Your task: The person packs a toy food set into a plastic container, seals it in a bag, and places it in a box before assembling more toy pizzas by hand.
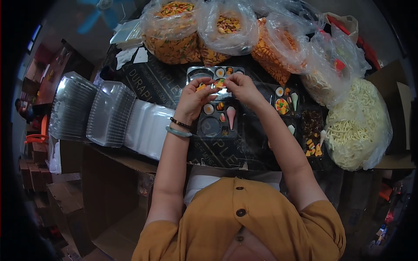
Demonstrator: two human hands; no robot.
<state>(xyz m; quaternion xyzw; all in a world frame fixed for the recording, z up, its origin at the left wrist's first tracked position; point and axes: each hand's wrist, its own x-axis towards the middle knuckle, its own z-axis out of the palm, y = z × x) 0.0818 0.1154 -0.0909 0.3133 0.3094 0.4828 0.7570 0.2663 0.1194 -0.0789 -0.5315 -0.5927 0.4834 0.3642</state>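
Note:
My left hand [194, 101], with a dark beaded bracelet and a pale green bangle, is closed around small orange pizza-slice gummies [201, 87]. My right hand [244, 90] pinches at a colourful pizza-slice gummy [220, 83] between the two hands. Both hands hover over a clear compartment tray [190, 77], which holds egg-shaped and burger-shaped gummies at its far side. Closer to me lies a second tray [203, 134] containing an egg gummy [209, 109], a pink cone-shaped candy [231, 118] and small pieces. My fingers partly hide the far tray.
To the left stand stacked clear plastic lids or trays [111, 111]. Bags of gummies [172, 41] line the back, and a bag of pale strands [359, 126] sits at right. More filled trays [285, 114] and loose gummies [313, 148] lie right of my forearm. A cardboard box [115, 195] stands below.

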